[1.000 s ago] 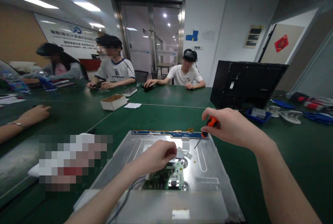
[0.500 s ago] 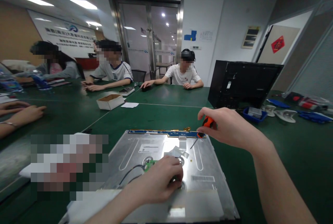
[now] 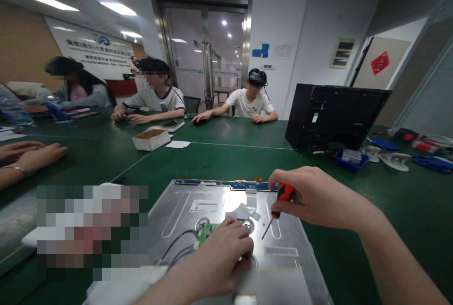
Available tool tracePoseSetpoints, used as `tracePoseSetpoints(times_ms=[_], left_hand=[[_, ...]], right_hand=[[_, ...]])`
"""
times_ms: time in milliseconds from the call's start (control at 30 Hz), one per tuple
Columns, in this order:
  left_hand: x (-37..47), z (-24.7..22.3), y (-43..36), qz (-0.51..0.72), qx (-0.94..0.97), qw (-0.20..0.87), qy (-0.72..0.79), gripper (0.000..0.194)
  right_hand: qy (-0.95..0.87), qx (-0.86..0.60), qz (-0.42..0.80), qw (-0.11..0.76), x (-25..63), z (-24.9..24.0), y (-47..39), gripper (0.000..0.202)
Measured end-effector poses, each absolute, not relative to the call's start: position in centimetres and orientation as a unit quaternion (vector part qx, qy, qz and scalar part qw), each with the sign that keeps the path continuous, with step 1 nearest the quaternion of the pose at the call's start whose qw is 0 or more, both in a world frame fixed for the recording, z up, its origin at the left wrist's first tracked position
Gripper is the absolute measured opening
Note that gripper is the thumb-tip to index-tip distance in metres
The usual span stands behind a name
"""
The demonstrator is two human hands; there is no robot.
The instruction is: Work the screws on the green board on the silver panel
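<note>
A silver metal display panel (image 3: 233, 199) lies flat on the table, with a narrow blue circuit strip (image 3: 208, 183) along its far edge. My right hand (image 3: 311, 199) is closed round the orange-and-black handle of a screwdriver (image 3: 283, 199). Its thin shaft slants down to the left over the panel's right half; I cannot tell whether the tip touches. My left hand (image 3: 224, 258) rests low over the middle of the panel, fingers curled beside a small green circuit board (image 3: 205, 232) with dark cables. Whatever those fingers pinch is hidden. Crinkled silver tape (image 3: 242, 211) lies just beyond them.
A black monitor (image 3: 336, 116) stands at the back right beside a blue tray (image 3: 351, 159). An open white box (image 3: 151, 139) sits left of centre on the green table (image 3: 219, 158). Several people sit around, and a person's hands (image 3: 38, 154) rest at the left.
My right hand has come nearer with the screwdriver, from the blue strip at the far edge to over the panel's surface. My left hand has shifted slightly nearer, still by the green board.
</note>
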State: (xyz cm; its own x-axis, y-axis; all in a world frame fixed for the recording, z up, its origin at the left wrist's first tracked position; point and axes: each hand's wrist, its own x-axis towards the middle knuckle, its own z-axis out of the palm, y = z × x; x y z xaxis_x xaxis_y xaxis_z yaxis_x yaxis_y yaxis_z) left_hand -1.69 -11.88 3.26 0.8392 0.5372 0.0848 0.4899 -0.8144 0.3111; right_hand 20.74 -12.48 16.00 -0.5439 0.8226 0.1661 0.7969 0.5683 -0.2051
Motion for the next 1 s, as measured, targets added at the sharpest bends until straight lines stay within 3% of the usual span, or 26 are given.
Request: tracePoseSetpoints(times_ms=[667, 1000], left_hand=[[-2.0, 3.4, -11.6, 0.087, 0.942, 0.180, 0.270, 0.012], [-2.1, 3.8, -11.7, 0.097, 0.946, 0.162, 0.263, 0.012]], right_hand=[[-0.881, -0.453, 0.064, 0.122, 20.5, 15.6, -12.1, 0.018], [-0.917, -0.371, 0.108, 0.098, 18.7, 15.3, -12.9, 0.021]])
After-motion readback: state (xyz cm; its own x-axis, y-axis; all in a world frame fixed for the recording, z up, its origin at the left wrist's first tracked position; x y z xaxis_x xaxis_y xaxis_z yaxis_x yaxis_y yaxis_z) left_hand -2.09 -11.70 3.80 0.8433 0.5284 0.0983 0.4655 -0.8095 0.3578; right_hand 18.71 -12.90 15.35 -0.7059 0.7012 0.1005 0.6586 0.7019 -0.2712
